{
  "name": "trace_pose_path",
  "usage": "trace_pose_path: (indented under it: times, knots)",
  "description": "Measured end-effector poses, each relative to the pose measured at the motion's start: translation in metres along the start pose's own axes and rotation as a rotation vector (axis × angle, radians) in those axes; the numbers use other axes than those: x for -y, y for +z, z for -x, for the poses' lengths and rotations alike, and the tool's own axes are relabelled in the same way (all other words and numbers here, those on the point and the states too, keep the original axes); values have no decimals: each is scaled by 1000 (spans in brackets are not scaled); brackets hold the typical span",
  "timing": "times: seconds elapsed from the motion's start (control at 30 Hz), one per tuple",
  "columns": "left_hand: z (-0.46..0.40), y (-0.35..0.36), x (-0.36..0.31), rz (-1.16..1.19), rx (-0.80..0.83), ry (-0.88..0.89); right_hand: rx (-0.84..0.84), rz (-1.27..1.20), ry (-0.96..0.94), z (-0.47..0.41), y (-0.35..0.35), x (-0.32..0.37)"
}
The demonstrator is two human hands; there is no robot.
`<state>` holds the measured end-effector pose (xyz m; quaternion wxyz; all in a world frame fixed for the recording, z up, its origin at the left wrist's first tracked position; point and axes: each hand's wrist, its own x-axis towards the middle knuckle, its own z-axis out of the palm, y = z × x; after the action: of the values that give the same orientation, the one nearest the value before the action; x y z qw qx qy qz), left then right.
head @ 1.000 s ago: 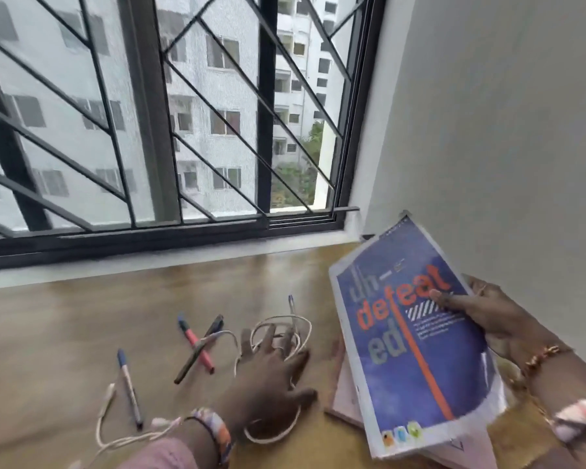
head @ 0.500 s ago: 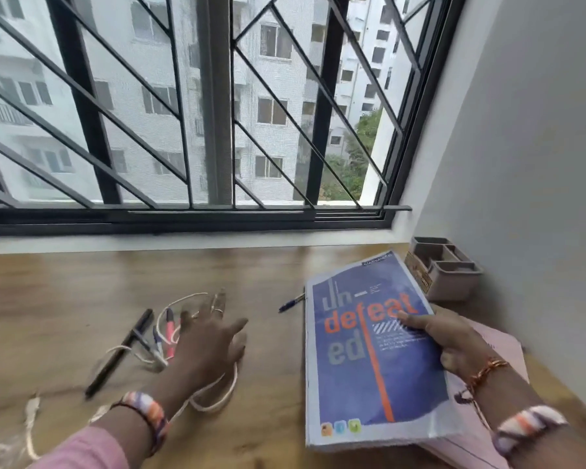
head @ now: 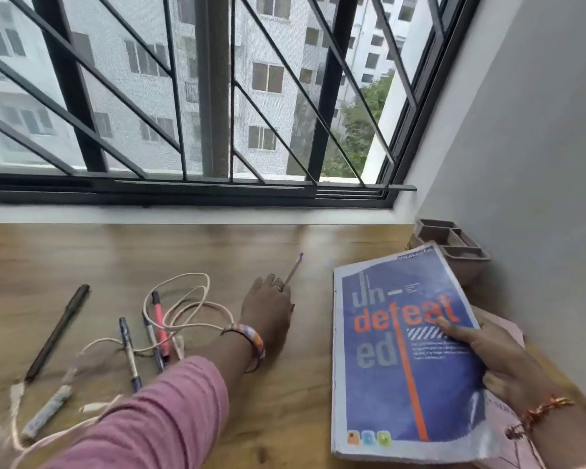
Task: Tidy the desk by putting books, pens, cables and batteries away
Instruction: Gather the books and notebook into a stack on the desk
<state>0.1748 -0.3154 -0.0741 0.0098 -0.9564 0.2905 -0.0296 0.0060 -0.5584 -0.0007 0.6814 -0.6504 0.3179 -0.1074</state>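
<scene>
Here the book [head: 405, 353], half a second earlier still being lowered, lay flat at the right of the table [head: 217, 245] on a pink book [head: 508, 336], the right hand [head: 487, 360] closed on its right edge with the thumb across the cover. The left hand [head: 268, 308] had left the cable [head: 183, 309] and moved right to a lone pen [head: 293, 269]; its fingers curled at the pen's near end, though whether they had pinched it could not be told. The cable lay looped over three pens [head: 158, 328], with a dark pen [head: 56, 333] apart at the left. An organiser [head: 454, 245] stood in the corner just behind the book. Judged from this, the books were stacked and pen collection was beginning; no batteries were visible.
</scene>
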Motion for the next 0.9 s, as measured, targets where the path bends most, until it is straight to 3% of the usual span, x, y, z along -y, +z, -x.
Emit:
trace_pose_path:
  times: [0.17, 0.33, 0.47, 0.53, 0.6, 0.7, 0.73, 0.83, 0.9]
  knots:
    - [27, -13, 31, -158, 81, -219, 24, 5, 31, 2, 21, -3]
    - [56, -21, 53, -120, 163, -336, 153, 94, 93, -1, 67, -12]
    - [74, -26, 58, -218, 145, -374, 229, 384, -22, -2, 108, -26]
    - [79, -22, 59, -169, 72, -299, 289, 564, -152, -1, 122, -30]
    - [85, -22, 53, -52, -32, -108, 297, 850, -307, 1, 129, -36]
    - [90, -22, 29, -19, -163, 169, 71, 1265, -517, 13, 120, -49]
    - [93, -21, 17, 30, -127, 199, 23, 1299, -541, 17, 113, -56]
    - [100, -12, -17, 166, 185, 176, 3, 1391, -465, 21, 78, -76]
    - [101, -6, -41, 172, 245, 139, 59, 1421, -417, 22, 48, -87]
